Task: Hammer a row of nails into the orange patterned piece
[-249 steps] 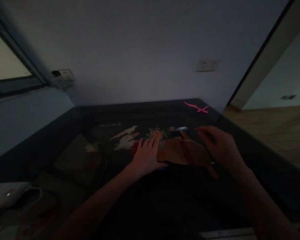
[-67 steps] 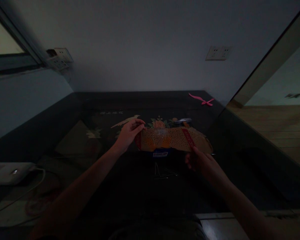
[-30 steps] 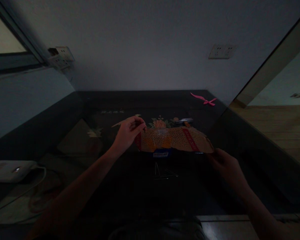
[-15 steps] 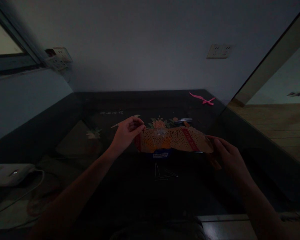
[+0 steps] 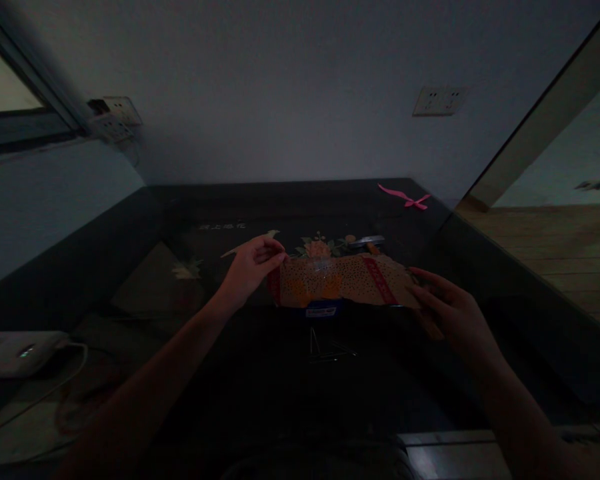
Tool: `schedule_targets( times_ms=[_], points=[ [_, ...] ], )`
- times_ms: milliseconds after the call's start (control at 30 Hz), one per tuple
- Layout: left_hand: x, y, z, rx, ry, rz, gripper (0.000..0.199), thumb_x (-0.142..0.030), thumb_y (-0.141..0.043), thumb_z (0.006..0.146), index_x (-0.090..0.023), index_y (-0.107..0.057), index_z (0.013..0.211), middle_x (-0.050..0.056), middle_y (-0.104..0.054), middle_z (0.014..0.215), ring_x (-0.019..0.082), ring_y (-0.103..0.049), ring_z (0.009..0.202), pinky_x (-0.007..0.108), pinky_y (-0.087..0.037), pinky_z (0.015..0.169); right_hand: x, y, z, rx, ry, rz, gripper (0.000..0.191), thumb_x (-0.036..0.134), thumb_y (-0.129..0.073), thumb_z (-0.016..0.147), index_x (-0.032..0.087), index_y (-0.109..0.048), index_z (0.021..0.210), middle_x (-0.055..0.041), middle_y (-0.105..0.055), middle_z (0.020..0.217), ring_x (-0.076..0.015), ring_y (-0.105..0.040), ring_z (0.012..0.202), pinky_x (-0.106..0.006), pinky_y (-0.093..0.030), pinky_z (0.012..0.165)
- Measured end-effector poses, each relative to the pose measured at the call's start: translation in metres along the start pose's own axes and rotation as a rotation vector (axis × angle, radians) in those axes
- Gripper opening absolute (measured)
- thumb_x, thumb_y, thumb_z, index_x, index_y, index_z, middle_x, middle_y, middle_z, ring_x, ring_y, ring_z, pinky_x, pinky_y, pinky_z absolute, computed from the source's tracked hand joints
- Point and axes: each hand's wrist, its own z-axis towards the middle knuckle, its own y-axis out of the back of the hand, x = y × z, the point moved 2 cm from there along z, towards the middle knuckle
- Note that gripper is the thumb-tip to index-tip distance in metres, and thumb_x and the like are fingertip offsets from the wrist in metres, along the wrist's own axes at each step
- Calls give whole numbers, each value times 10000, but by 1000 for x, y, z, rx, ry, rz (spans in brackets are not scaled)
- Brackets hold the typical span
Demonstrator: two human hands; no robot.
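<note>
A tan, black-dotted wrapper [image 5: 353,277] with red bands and orange patches stretches between my hands over the dark tabletop. My left hand [image 5: 253,267] pinches its upper left corner. On the other side, my right hand [image 5: 447,303] has thumb and fingers closed on its right end. Below the wrapper shows part of a blue box [image 5: 323,310] with a white label. Behind it lies a hammer [image 5: 367,241]; its wooden handle passes under the wrapper and comes out by my right hand. Several thin nails [image 5: 325,350] lie in front of the box.
A pink ribbon [image 5: 407,197] lies at the back right of the table [image 5: 260,200]. At the left stands a white device [image 5: 20,353] with a cable. Wall sockets [image 5: 440,101] sit above the table, and a flower print decorates its surface.
My right thumb has come down onto the wrapper's right end, and the fingers have shifted slightly left. My left hand keeps its pinch, nearly unmoved.
</note>
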Motion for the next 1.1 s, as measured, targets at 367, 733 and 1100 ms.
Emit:
schedule_targets(
  times_ms=[367, 733, 1100],
  points=[
    [-3, 2, -2, 14, 68, -47, 183, -271, -692, 714, -164, -591, 823, 26, -667, 828, 159, -631, 827, 297, -486, 778, 5, -7, -3, 42, -63, 114, 521, 461, -758, 675, 269, -644, 1145, -12, -642, 860, -122, -582, 586, -194, -429, 410],
    [-1, -1, -2, 73, 89, -72, 191, -280, -691, 719, -156, -585, 819, 22, -654, 807, 148, -624, 789, 287, -482, 754, 10, -30, 9, 190, -114, 206, 578, 389, -746, 697, 306, -534, 1229, -32, -676, 965, -161, -641, 611, -242, -508, 441],
    [-10, 8, -1, 109, 59, 87, 169, -268, -676, 717, -171, -600, 833, 25, -660, 851, 160, -638, 816, 307, -507, 775, 14, -39, 5, 189, -88, 156, 628, 372, -781, 665, 304, -520, 1232, -35, -653, 1045, -165, -649, 642, -241, -517, 432]
  ],
)
